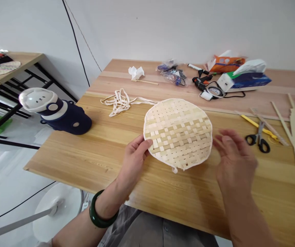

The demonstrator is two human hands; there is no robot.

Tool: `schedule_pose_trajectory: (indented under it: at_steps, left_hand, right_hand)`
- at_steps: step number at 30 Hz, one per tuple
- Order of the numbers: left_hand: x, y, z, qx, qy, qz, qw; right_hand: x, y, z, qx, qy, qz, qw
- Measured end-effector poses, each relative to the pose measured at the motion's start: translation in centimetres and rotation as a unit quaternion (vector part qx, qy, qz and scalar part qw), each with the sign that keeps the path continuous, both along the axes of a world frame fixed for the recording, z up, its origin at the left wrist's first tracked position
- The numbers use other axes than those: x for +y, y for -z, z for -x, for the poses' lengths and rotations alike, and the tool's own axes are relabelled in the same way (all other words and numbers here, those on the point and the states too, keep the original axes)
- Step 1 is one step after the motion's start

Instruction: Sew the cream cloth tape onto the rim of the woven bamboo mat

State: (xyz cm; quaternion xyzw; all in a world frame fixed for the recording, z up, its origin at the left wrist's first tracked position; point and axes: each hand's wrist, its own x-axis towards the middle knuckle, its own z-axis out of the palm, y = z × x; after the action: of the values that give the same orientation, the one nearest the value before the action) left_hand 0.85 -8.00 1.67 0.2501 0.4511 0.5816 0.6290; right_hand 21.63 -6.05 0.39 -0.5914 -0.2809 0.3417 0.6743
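A person's left hand [134, 154] pinches the left edge of a round woven panel [179, 132] held over a wooden table [98, 154], a tangle of white tape [120, 103] lying beyond, while the blurred right hand [236, 159] curls beside the opposite edge, whether gripping anything impossible to tell.

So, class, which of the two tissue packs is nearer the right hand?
The blue-and-green pack: it stands in front, towards the right hand, while the orange pack sits behind it, closer to the wall.
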Motion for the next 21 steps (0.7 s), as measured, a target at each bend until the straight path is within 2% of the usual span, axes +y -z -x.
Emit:
schedule_pose_trajectory:
  at_steps: [1, 3, 6, 9, 10, 13, 17, 21]
  left_hand:
    - [0.2, 0.1, 0.1, 0.002, -0.001, 0.005, 1.0]
    - [0.5, 0.1, 0.3, 0.012, -0.013, 0.023, 1.0]
    - [1.0, -0.5, 0.6, 0.035, -0.068, 0.077, 0.994]
    - [1.3, -1.4, 1.5, 0.055, -0.111, 0.15, 0.981]
    - [1.4, -1.6, 1.9, 0.064, -0.105, 0.172, 0.977]
    - [1.6, -1.4, 3.1, 0.083, -0.012, 0.217, 0.973]
    - [1.2, -0.8, 3.4, 0.096, 0.128, 0.197, 0.967]
    - [0.6, -0.8, 2.9, 0.082, 0.187, 0.154, 0.967]
  right_hand:
    - [-0.2, -0.3, -0.3, -0.067, 0.018, -0.022, 0.997]
    - [-0.6, -0.8, -1.1, -0.211, 0.0, -0.035, 0.977]
    - [-0.5, -0.8, -3.6, -0.395, -0.047, 0.01, 0.917]
    - [0.4, 0.1, -8.1, -0.537, 0.003, 0.11, 0.836]
    - [0.7, 0.3, -9.8, -0.582, 0.024, 0.172, 0.795]
    - [1.8, 1.0, -13.9, -0.627, 0.053, 0.274, 0.727]
    - [3.8, 1.7, -16.1, -0.632, 0.011, 0.333, 0.7]
    - [5.7, 1.8, -17.4, -0.603, -0.043, 0.392, 0.694]
